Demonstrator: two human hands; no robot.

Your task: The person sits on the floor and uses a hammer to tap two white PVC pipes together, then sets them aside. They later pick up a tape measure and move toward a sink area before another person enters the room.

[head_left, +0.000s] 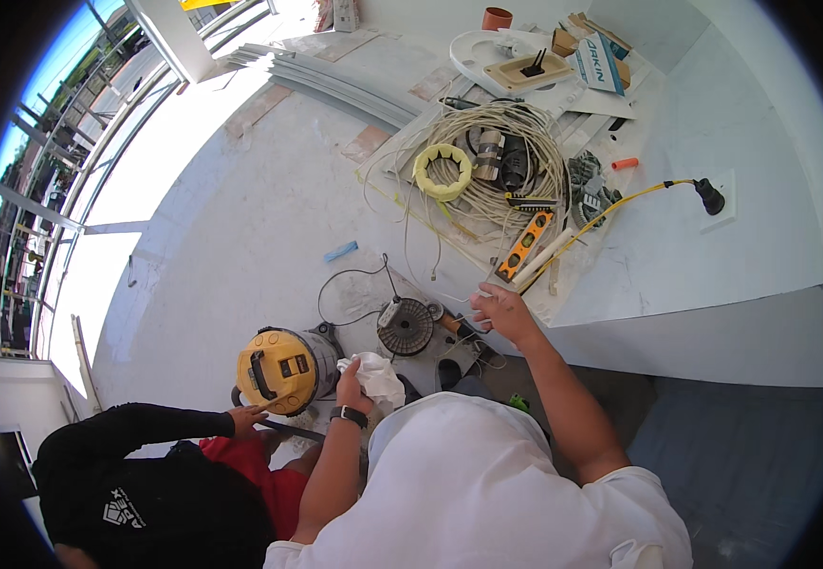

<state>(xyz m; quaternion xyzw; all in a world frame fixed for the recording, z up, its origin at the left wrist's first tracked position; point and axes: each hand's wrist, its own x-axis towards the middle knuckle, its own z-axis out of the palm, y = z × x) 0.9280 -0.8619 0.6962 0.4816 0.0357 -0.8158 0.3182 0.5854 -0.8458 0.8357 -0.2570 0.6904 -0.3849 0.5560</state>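
My left hand (352, 389), with a dark watch on its wrist, grips a crumpled white plastic bag (379, 377) beside the yellow-topped shop vacuum (284, 368). My right hand (501, 311) reaches forward with its fingers loosely bent and apart, close to the lower end of an orange level (525, 247). A thin pale wire runs near those fingertips; whether they touch it is unclear. Between my hands, lower down, sits a round black ribbed reel (406, 327) with a dark cord.
A coil of beige cable (535, 133), a yellow ring (443, 172) and tools cover the ledge. A yellow cord (620, 197) runs to a wall outlet. Grey metal studs (335, 83) lie on the floor. A co-worker in black (155, 484) crouches at my left, a hand near the vacuum.
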